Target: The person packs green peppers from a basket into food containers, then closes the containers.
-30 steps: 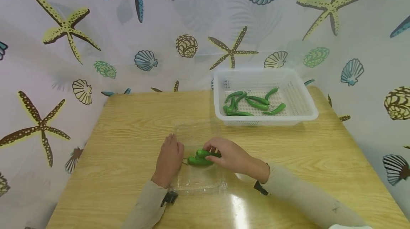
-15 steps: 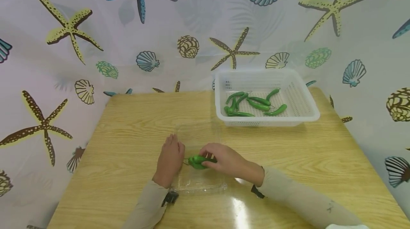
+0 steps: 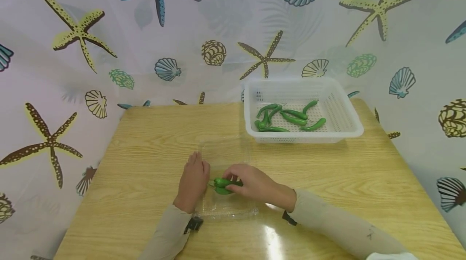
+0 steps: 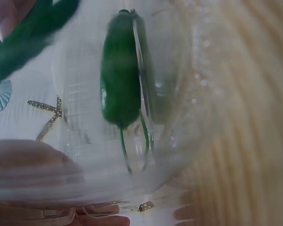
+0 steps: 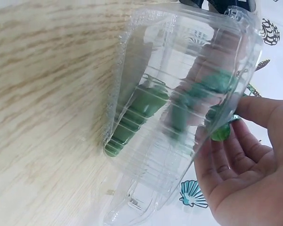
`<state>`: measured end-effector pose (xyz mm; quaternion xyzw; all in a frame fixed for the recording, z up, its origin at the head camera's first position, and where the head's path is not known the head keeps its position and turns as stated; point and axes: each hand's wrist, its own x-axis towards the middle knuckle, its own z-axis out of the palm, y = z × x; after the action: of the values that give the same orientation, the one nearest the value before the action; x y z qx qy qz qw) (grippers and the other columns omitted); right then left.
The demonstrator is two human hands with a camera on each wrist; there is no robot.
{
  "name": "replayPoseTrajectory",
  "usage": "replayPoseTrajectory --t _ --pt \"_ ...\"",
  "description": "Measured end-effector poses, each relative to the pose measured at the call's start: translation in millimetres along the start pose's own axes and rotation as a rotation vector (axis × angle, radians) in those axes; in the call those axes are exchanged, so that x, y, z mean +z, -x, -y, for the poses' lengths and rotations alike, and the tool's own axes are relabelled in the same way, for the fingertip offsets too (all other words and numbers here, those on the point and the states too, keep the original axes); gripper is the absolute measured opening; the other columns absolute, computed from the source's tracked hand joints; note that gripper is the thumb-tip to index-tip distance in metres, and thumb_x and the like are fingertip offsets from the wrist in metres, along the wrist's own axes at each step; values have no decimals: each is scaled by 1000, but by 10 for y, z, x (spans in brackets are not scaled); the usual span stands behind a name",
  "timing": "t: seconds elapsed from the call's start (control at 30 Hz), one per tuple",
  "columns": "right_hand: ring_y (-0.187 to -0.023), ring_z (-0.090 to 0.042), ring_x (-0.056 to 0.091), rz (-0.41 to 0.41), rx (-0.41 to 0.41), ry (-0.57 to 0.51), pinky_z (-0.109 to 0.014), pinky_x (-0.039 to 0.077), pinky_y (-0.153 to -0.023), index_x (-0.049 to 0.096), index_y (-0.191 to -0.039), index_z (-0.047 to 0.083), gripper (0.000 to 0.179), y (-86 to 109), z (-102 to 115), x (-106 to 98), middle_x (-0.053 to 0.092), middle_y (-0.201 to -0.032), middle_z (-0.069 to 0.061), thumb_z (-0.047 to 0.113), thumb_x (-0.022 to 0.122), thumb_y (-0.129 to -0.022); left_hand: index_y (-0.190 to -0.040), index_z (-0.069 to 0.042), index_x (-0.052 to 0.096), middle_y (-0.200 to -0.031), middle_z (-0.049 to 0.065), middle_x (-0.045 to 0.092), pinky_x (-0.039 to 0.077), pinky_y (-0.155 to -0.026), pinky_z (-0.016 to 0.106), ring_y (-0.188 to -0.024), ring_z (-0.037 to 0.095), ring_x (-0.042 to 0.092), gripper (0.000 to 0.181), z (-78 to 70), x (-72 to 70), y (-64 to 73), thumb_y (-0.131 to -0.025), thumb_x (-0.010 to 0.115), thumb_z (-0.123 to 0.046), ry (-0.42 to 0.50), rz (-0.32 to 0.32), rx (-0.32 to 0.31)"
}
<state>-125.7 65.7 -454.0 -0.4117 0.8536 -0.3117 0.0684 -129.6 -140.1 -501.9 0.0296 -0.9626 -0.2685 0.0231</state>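
Observation:
A clear plastic clamshell container (image 3: 227,214) lies opened out on the table. My left hand (image 3: 193,181) holds its left edge, the thumb (image 4: 30,165) on one side of the rim and fingers (image 4: 103,221) on the other. Over the container my right hand (image 3: 253,181) pinches a green chili pepper (image 3: 222,182) between thumb and fingertips, its stem end pointing left. A second green chili pepper (image 5: 136,115) lies inside the container, just beneath the held one. In the left wrist view that lower pepper (image 4: 120,70) shows its stem.
At the back right stands a white perforated plastic basket (image 3: 309,135) with several green chili peppers (image 3: 293,119) in it. A curtain (image 3: 233,21) printed with starfish and shells hangs behind the wooden table (image 3: 153,130).
My right hand has moved slightly left and toward me with its pepper, which now lies more in line with the lower one. The left hand has stayed at the container's edge.

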Motion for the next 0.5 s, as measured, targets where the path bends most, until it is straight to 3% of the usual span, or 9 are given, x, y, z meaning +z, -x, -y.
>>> replayPoseTrajectory --t 0.2,0.5 --pt "-83 -2 55 -12 -9 18 -19 47 -72 63 -106 16 23 -31 27 4 61 -95 9 25 67 -86 -137 9 37 -142 25 34 23 -107 48 -133 36 28 51 9 4 7 -99 30 -23 -14 -26 31" --pt "-85 -6 57 17 -5 47 -18 47 -74 64 -105 15 22 -47 -51 72 62 -97 8 23 67 -86 -137 9 36 -143 25 33 23 -107 49 -134 37 27 52 0 5 0 -98 31 -24 -7 -17 17"
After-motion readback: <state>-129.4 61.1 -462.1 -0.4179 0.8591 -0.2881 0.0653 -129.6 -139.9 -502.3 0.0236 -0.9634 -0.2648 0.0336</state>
